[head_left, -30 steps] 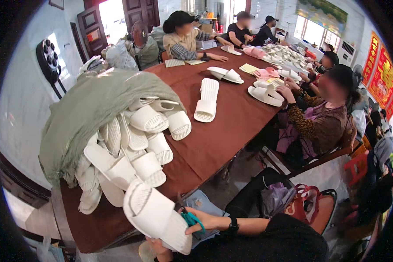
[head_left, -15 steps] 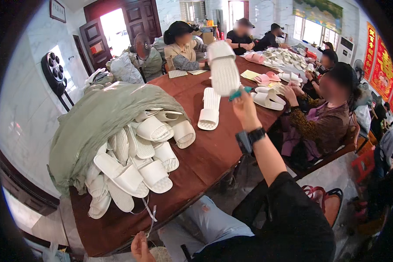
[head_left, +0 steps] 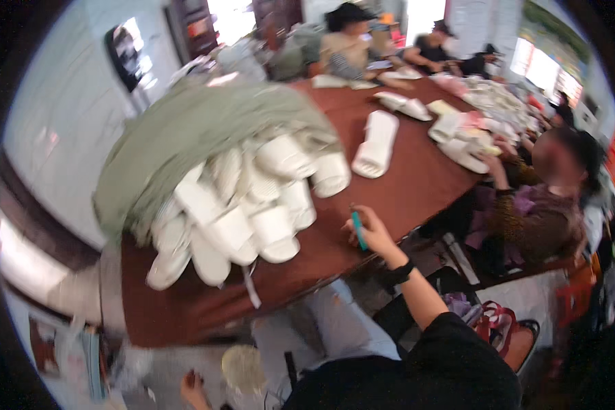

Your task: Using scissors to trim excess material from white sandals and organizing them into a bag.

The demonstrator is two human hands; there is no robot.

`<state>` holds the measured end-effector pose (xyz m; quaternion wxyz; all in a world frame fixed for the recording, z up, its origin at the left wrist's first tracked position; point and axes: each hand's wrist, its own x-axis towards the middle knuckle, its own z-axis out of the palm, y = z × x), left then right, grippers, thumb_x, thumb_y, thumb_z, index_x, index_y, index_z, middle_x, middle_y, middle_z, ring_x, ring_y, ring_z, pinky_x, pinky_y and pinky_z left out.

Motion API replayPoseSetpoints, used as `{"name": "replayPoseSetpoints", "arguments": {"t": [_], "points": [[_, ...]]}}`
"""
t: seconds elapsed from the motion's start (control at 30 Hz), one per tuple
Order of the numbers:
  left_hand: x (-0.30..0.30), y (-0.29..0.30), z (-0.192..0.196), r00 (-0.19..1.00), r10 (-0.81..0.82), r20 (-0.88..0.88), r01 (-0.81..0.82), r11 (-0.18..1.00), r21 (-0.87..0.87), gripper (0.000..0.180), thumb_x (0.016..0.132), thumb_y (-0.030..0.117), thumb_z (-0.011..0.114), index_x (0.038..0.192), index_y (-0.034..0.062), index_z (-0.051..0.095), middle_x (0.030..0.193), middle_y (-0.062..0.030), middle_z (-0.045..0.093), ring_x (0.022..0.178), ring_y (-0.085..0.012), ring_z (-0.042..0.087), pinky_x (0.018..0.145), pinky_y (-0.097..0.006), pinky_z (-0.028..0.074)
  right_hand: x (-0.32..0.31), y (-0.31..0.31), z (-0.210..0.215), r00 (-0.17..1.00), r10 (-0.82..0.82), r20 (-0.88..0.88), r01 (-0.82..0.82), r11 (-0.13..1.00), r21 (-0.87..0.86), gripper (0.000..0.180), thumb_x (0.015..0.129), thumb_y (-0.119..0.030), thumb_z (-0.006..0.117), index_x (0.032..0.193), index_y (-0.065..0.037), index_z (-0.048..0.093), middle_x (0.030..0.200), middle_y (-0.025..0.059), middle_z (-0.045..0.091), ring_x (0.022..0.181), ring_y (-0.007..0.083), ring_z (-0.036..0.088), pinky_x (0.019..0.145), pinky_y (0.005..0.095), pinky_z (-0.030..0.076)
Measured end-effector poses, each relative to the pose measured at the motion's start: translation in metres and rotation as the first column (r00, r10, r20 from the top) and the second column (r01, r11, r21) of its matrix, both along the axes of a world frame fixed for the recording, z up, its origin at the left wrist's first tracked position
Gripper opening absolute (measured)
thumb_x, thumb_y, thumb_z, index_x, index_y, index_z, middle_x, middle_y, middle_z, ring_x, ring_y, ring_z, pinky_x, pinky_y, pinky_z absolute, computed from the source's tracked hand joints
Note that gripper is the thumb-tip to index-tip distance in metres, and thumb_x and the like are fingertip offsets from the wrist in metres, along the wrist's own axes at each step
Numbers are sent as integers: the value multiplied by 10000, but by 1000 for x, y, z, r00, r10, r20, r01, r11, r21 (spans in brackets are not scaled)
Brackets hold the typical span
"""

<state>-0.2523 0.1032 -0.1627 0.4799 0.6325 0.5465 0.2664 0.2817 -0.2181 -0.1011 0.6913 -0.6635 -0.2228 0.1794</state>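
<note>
My right hand (head_left: 370, 236) rests at the near edge of the brown table (head_left: 417, 184), closed around a small teal tool (head_left: 357, 229) that points upward. It is just right of a heap of white slippers (head_left: 249, 215) spilling out of a green sack (head_left: 198, 130). A stacked pair of white slippers (head_left: 376, 143) lies farther out on the table. My left hand (head_left: 194, 388) hangs low below the table edge beside a round pale object (head_left: 242, 369). Blur hides whether it grips anything.
A seated person (head_left: 547, 205) works at the right side of the table with more slippers (head_left: 461, 140) in front of them. Several other people sit at the far end. A red and black bag (head_left: 499, 328) lies on the floor by my right knee.
My right hand, which held a white slipper up over the table, has come down to the table edge with only the teal tool. The view has swung left and blurred.
</note>
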Motion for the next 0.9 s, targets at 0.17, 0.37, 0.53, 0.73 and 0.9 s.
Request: {"name": "replayPoseSetpoints", "arguments": {"t": [0.17,0.37,0.53,0.73,0.9], "points": [[-31,-6,-61,994,89,-70,-90,996,-11,297,830,39,592,1120,-18,575,1059,-133,615,911,-194,597,775,-312,511,-5,6,-11,964,-151,219,175,980,-98,330,850,-100,629,1157,-43,524,900,43,631,710,84,567,575,217,445],[-44,-5,-74,980,199,25,-199,980,21,247,826,68,616,1049,-37,614,923,-93,644,764,-152,596,687,-283,486,-3,6,-18,972,-145,185,161,984,-76,385,878,-223,623,1188,-30,503,845,33,624,593,78,525,505,210,379],[-45,8,-80,962,256,100,-252,967,-48,238,833,60,606,1054,-30,613,918,-89,640,766,-152,596,690,-281,489,-6,8,-16,978,-151,145,165,982,-92,375,885,-227,613,1182,-26,502,855,42,617,588,79,518,504,216,379],[-46,23,-106,966,251,59,-243,963,-118,279,836,61,593,1102,-21,594,984,-101,629,811,-162,597,714,-274,494,-5,6,-18,984,-131,117,140,987,-74,371,892,-215,603,1188,-16,498,869,45,601,626,83,526,544,216,401],[-29,24,-132,943,281,176,-253,953,-164,418,793,85,637,1189,-2,535,1092,-150,602,842,-203,632,719,-308,513,-3,-1,-16,979,-151,135,162,984,-73,372,891,-212,605,1194,-24,498,860,43,615,621,82,524,550,208,399]]}}
